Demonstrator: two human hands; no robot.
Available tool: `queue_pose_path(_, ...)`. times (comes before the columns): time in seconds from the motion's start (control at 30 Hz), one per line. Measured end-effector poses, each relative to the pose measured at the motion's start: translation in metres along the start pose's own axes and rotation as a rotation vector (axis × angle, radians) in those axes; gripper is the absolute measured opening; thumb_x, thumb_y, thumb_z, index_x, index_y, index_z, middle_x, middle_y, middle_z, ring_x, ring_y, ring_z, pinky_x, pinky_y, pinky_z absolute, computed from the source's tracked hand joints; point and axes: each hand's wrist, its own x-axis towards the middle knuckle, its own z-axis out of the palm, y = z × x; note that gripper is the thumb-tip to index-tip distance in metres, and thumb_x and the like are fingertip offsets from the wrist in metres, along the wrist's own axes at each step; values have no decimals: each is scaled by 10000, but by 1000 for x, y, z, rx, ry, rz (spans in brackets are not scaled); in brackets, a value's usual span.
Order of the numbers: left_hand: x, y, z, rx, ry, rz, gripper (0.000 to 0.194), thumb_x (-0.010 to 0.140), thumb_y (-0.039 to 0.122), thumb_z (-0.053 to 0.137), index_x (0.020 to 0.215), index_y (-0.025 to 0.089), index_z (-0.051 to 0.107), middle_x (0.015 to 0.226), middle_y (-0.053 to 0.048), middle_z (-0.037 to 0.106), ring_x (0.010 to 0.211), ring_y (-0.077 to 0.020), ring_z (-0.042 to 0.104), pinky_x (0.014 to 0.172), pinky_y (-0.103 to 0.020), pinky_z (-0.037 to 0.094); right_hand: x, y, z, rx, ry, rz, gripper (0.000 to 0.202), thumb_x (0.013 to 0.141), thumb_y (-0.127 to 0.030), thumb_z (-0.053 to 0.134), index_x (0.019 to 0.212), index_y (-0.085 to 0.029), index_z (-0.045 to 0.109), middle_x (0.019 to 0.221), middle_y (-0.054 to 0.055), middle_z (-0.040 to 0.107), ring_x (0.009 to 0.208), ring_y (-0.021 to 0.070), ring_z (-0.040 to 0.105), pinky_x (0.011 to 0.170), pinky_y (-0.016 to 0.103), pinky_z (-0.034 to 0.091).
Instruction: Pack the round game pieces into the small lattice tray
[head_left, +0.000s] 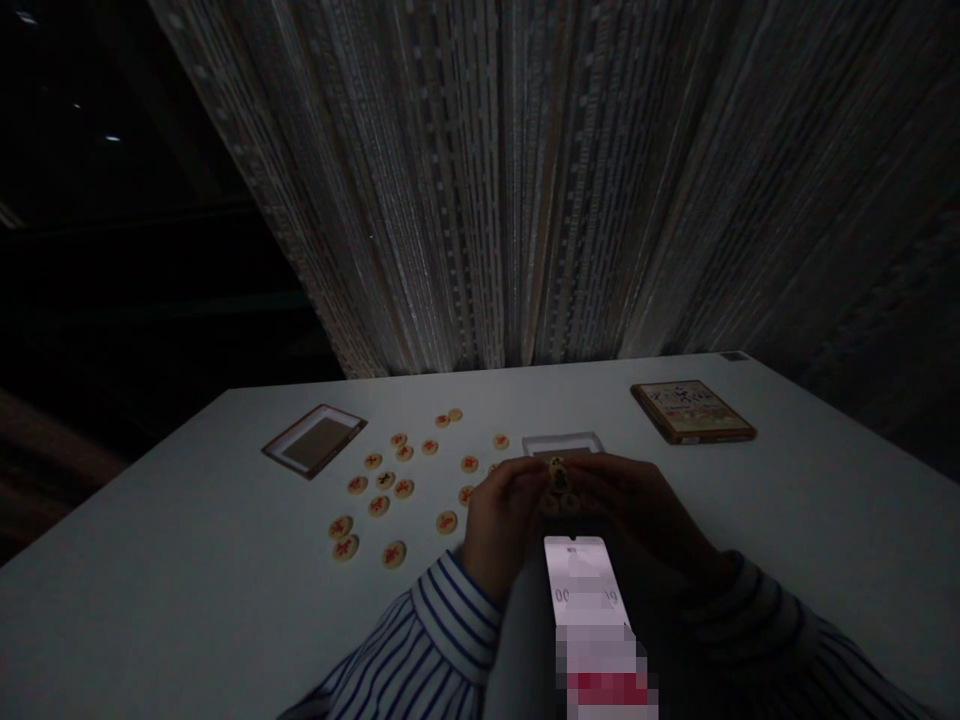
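Note:
Dim light falls on my two hands, which meet over the near middle of the white table. My left hand (501,510) and my right hand (646,505) bring their fingertips together from both sides at a Chinese chess piece (557,470). That piece is round, pale wood with a dark character. More round pieces show just below it between my hands, partly in shadow. A light shallow box (564,443) lies behind my fingers, its near part hidden by them. Left of my left hand, several pieces with mostly red characters (403,488) are scattered.
A lit phone (589,580) is close in front of me, under my hands. An open box lid (315,440) lies at the left, a printed box (691,411) at the right. A small dark square (734,356) sits on the table's (150,590) far right corner, before a string curtain (510,200).

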Motion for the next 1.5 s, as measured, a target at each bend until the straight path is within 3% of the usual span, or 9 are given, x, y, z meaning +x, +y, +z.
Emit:
queue_pose_path(0.27,4,4,0,-261,4,-258,102,669,137,642,757,157,690,785,-40,715,749,-152,658,717,-291,543,-4,5,4,-5,48,-83,159,806,-284,563,907,-226,671,883,22,708,781,141,651,703,290,545)
queue_pose_path(0.53,4,0,2,-409,63,-394,169,615,227,704,750,126,692,723,-49,698,673,-136,629,679,-270,508,-5,14,6,-82,-37,-163,230,837,-296,529,1040,-244,624,1021,49,667,929,168,612,787,345,513)
queue_pose_path(0.87,4,1,2,-509,36,-421,234,601,262,717,792,126,714,810,-75,700,751,-160,622,764,-306,480,-4,6,7,-284,-37,-222,257,875,-310,470,1089,-250,599,1014,34,663,925,155,599,787,311,484)
queue_pose_path(1.13,5,-3,2,-482,62,-346,199,613,258,704,777,145,719,801,-67,710,777,-177,627,802,-337,476,10,-2,5,-575,-108,-338,268,888,-357,434,1022,-218,621,927,47,689,838,167,614,728,313,467)
queue_pose_path(1.33,9,-7,-4,-424,109,-301,197,632,266,683,784,143,710,802,-65,710,773,-172,631,760,-305,488,21,-3,3,-665,-122,-407,233,866,-330,472,988,-183,606,920,71,683,839,182,606,727,339,458)
queue_pose_path(1.5,13,-11,-8,-390,193,-313,161,657,198,650,804,133,661,724,-42,689,686,-134,635,674,-250,503,33,-3,-3,-627,-58,-391,218,828,-289,521,985,-163,606,907,81,678,840,185,608,746,330,476)
